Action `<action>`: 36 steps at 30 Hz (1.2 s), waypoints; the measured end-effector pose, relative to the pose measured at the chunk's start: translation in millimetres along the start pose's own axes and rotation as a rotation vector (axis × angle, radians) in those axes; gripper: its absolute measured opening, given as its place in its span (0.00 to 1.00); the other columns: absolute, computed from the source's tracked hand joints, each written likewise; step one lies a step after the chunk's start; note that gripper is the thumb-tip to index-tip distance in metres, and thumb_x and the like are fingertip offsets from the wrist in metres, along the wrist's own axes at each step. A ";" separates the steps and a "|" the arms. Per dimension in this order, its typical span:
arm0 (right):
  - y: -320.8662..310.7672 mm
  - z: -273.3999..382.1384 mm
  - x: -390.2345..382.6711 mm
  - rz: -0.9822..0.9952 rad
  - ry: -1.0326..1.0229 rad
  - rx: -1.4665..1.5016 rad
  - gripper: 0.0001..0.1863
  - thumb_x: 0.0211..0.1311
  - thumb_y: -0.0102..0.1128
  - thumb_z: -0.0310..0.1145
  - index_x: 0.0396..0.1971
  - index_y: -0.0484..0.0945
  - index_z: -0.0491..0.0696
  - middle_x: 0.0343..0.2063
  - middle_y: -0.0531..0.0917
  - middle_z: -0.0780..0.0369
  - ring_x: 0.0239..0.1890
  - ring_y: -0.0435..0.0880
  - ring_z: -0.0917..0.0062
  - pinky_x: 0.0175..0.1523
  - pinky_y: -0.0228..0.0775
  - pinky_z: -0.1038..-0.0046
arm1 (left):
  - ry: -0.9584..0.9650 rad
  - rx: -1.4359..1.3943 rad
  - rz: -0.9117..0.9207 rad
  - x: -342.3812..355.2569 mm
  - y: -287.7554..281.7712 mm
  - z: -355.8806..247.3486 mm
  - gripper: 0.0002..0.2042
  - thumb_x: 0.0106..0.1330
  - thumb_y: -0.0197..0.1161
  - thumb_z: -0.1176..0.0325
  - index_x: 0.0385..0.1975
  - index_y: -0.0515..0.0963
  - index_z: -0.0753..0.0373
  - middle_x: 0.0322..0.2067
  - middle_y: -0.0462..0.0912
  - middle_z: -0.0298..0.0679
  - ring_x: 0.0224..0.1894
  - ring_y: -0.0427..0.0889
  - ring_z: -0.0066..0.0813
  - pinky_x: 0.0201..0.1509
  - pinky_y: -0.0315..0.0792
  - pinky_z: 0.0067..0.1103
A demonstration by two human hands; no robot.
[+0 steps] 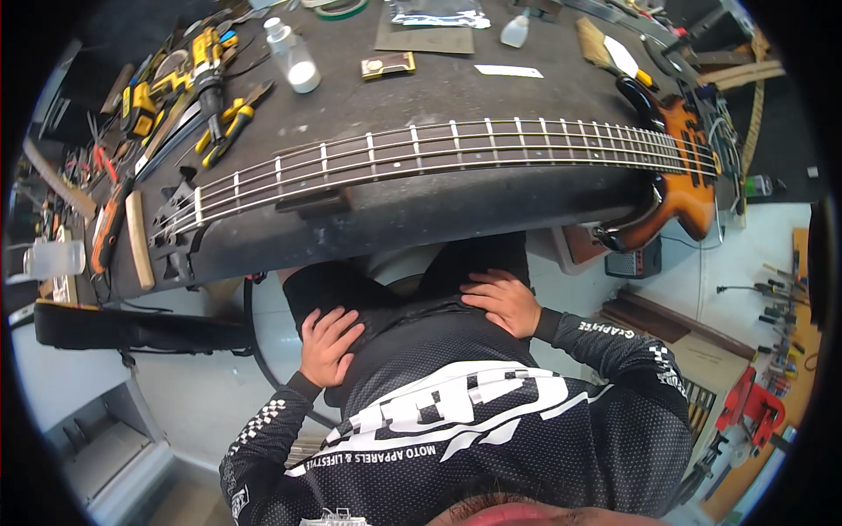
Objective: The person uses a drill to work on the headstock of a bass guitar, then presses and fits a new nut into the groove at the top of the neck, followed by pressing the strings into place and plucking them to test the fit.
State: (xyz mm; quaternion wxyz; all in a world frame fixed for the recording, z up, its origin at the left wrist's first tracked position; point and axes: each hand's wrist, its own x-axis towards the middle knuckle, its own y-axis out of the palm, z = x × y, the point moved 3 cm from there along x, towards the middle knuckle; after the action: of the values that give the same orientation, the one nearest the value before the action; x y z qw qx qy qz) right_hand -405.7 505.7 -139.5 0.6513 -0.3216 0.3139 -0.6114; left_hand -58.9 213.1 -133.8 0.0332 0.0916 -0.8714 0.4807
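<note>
My left hand [331, 347] lies on my left thigh, its fingers spread and holding nothing. On the other thigh rests my right hand [503, 302], also open, fingers stretched across the black shorts. Beyond both hands, an electric bass guitar [671, 197] lies across the dark workbench. Its glossy sunburst body is at the right, and its long fretted neck with strings runs left to a dark headstock [178, 219]. Under the neck sits a dark block [313, 202]. Neither hand touches the bass.
A cordless drill [209, 66], pliers [230, 131] and other tools crowd the bench's left side. Behind the neck are a clear bottle [294, 61], a small yellow-black packet [388, 66], a white strip [509, 71] and a brush [596, 44]. Red clamps [754, 408] hang at the lower right.
</note>
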 end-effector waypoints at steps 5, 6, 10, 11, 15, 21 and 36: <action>0.4 -0.1 0.8 0.005 -0.002 0.017 0.36 0.70 0.68 0.34 0.79 0.78 0.55 0.79 0.79 0.61 0.85 0.71 0.60 0.90 0.56 0.45 | 0.012 -0.006 0.008 -2.4 0.3 0.9 0.31 0.67 0.64 0.56 0.71 0.86 0.56 0.76 0.82 0.45 0.79 0.77 0.52 0.84 0.55 0.60; -0.2 0.0 1.8 0.006 0.005 0.016 0.36 0.70 0.67 0.34 0.79 0.78 0.55 0.79 0.79 0.62 0.85 0.71 0.60 0.90 0.56 0.45 | 0.000 -0.001 0.002 -3.9 0.7 1.4 0.31 0.67 0.64 0.56 0.71 0.86 0.56 0.76 0.82 0.45 0.79 0.77 0.52 0.84 0.55 0.60; 2.1 -1.4 0.9 0.002 0.004 0.018 0.36 0.69 0.67 0.34 0.79 0.78 0.55 0.79 0.79 0.61 0.85 0.71 0.59 0.90 0.56 0.45 | 0.002 -0.002 0.010 -4.7 1.2 2.8 0.32 0.64 0.65 0.57 0.71 0.85 0.55 0.77 0.82 0.44 0.80 0.76 0.51 0.85 0.54 0.59; 1.7 -1.6 0.8 0.005 0.008 0.019 0.36 0.68 0.67 0.34 0.79 0.78 0.55 0.79 0.79 0.61 0.85 0.71 0.59 0.90 0.56 0.45 | 0.001 -0.009 0.018 -4.5 1.3 2.6 0.33 0.64 0.65 0.57 0.72 0.85 0.55 0.77 0.82 0.43 0.80 0.76 0.50 0.85 0.54 0.58; 1.0 -1.7 1.2 -0.001 0.005 0.019 0.37 0.67 0.68 0.35 0.78 0.79 0.54 0.78 0.80 0.61 0.85 0.71 0.59 0.90 0.56 0.44 | -0.007 -0.011 0.012 -3.8 0.8 2.2 0.33 0.63 0.65 0.57 0.72 0.85 0.54 0.77 0.82 0.43 0.80 0.76 0.48 0.86 0.54 0.57; 1.1 -2.0 2.0 -0.006 -0.002 0.017 0.37 0.67 0.67 0.35 0.78 0.79 0.54 0.78 0.80 0.61 0.85 0.71 0.58 0.89 0.57 0.44 | -0.009 -0.015 0.007 -3.4 -0.7 1.5 0.33 0.64 0.65 0.57 0.73 0.85 0.54 0.77 0.82 0.42 0.80 0.76 0.48 0.86 0.53 0.57; 3.4 -3.2 -0.5 -0.005 0.000 0.005 0.36 0.67 0.67 0.35 0.78 0.80 0.53 0.78 0.80 0.61 0.85 0.71 0.58 0.90 0.56 0.44 | -0.004 -0.013 0.003 -3.6 0.0 1.5 0.33 0.64 0.65 0.57 0.73 0.85 0.54 0.77 0.82 0.43 0.81 0.76 0.47 0.86 0.53 0.57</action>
State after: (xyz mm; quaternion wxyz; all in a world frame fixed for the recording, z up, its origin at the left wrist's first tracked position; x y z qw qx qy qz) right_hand -406.3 506.3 -144.1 0.6505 -0.3205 0.3115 -0.6140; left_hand -55.3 212.3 -135.1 0.0315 0.0908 -0.8748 0.4748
